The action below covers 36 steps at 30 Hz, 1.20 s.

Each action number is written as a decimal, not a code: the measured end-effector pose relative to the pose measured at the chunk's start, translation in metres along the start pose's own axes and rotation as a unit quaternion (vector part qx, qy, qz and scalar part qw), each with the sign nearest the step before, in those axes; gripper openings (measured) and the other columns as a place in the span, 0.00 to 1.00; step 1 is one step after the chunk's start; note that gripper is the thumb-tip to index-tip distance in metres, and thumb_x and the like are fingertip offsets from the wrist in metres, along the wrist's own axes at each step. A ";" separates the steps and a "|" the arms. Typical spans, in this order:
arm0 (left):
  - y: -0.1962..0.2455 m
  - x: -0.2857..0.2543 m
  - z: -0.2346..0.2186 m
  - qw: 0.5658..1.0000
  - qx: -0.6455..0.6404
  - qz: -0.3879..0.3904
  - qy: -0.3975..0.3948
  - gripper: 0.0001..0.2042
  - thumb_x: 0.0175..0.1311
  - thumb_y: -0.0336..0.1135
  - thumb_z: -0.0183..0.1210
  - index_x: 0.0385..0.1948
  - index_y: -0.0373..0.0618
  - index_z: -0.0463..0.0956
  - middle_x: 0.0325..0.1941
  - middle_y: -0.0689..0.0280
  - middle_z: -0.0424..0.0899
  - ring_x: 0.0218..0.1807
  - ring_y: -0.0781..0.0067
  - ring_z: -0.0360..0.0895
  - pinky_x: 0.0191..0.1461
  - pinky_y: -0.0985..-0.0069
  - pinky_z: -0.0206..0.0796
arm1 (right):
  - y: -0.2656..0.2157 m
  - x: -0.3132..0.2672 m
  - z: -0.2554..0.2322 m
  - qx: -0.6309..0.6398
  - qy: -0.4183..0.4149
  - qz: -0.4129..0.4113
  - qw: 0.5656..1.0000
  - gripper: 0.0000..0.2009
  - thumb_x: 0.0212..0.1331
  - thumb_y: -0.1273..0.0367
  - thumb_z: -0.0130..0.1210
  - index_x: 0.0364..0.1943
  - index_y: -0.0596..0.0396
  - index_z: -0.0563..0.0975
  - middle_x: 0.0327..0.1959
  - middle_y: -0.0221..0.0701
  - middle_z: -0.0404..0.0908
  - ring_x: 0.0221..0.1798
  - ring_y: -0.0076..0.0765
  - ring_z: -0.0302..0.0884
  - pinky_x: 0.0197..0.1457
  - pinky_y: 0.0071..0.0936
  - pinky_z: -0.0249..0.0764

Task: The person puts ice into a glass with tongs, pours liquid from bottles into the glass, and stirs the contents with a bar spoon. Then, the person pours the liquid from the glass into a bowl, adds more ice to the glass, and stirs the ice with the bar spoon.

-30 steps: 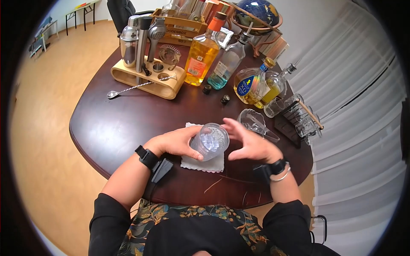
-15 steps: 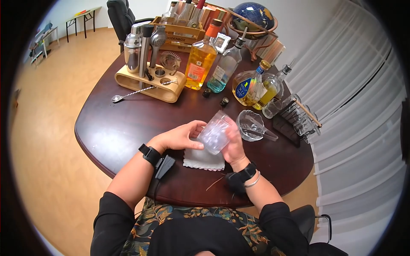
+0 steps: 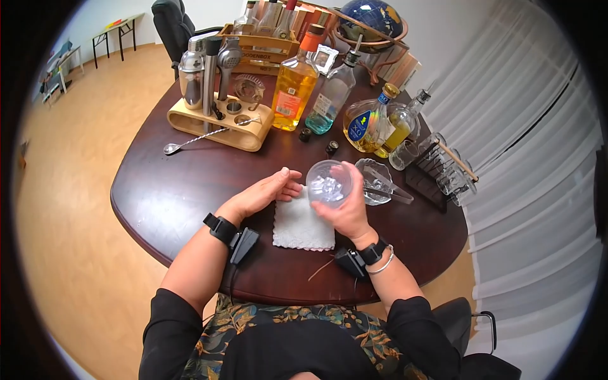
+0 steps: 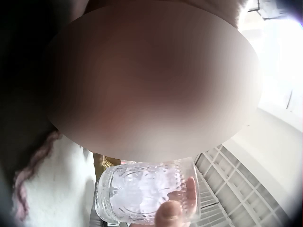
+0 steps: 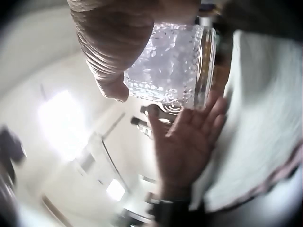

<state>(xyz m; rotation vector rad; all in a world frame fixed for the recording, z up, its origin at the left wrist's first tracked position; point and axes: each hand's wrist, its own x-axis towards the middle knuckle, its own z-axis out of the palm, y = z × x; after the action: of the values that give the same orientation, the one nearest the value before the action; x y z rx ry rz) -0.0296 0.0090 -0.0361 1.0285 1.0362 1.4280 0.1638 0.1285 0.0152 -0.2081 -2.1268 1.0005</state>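
Observation:
My right hand (image 3: 349,214) grips a clear embossed glass (image 3: 329,183) with ice in it, thumb on the near side and fingers round the far side. In the head view the glass overlaps the upper right corner of a white cloth (image 3: 303,229), its mouth tilted toward me. The left hand (image 3: 269,191) is just left of the glass, palm facing it and fingers extended, holding nothing. From the right wrist, the raised pattern on the glass (image 5: 165,64) shows, with the left palm (image 5: 184,146) beyond it. A large blurred patch covers much of the left wrist view.
Right of the glass stands a cut-glass bowl (image 3: 373,183) with tongs (image 3: 394,194) across it. Several bottles, including an orange-capped one (image 3: 294,88), stand behind. A wooden bar-tool stand (image 3: 250,136) is at left, with a twisted spoon (image 3: 193,140). A glass rack (image 3: 427,183) stands at right.
The left hand held the glass at first; the right hand came in and took hold of it. The left has let go, and the glass has shifted slightly right and up from the cloth's middle.

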 end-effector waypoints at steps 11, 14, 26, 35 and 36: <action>0.012 -0.005 0.010 0.999 0.000 0.019 -0.026 0.31 0.73 0.59 0.36 0.63 0.40 0.62 0.59 0.61 0.72 0.60 0.71 0.69 0.65 0.68 0.60 | -0.006 -0.004 0.000 -0.068 -0.077 -0.082 0.991 0.47 0.36 0.67 0.74 0.64 0.58 0.57 0.57 0.40 0.67 0.62 0.38 0.66 0.64 0.32 0.65; 0.014 -0.005 0.007 0.999 0.038 0.023 -0.020 0.32 0.71 0.60 0.38 0.63 0.41 0.61 0.60 0.62 0.72 0.62 0.71 0.68 0.65 0.68 0.60 | -0.007 -0.008 0.005 -0.030 -0.067 -0.047 0.996 0.46 0.38 0.68 0.73 0.63 0.58 0.57 0.58 0.40 0.67 0.63 0.38 0.65 0.66 0.32 0.63; 0.017 -0.005 0.000 0.977 0.123 0.118 0.127 0.17 0.71 0.39 0.53 0.54 0.38 0.70 0.49 0.66 0.78 0.53 0.78 0.74 0.57 0.77 0.66 | 0.014 -0.018 0.012 0.180 -0.025 0.064 0.981 0.45 0.41 0.70 0.73 0.65 0.56 0.56 0.58 0.39 0.67 0.61 0.37 0.67 0.66 0.33 0.64; 0.020 -0.006 0.006 0.983 0.139 0.089 0.076 0.17 0.70 0.38 0.53 0.55 0.39 0.69 0.51 0.65 0.77 0.53 0.77 0.73 0.60 0.76 0.64 | 0.001 -0.014 0.009 0.145 -0.021 0.030 0.989 0.44 0.41 0.71 0.71 0.65 0.57 0.56 0.59 0.37 0.67 0.62 0.38 0.66 0.65 0.35 0.65; 0.019 -0.006 0.007 0.985 0.129 0.086 0.074 0.17 0.70 0.38 0.53 0.55 0.39 0.69 0.51 0.65 0.77 0.53 0.77 0.73 0.60 0.75 0.64 | 0.005 -0.013 0.010 0.261 0.000 0.101 0.960 0.43 0.43 0.70 0.70 0.64 0.57 0.57 0.59 0.37 0.67 0.62 0.37 0.66 0.64 0.35 0.66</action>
<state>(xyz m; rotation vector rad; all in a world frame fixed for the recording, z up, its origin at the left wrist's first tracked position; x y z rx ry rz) -0.0275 0.0024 -0.0164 1.2368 1.2932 1.5559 0.1648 0.1203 -0.0002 -0.1627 -1.7881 1.6392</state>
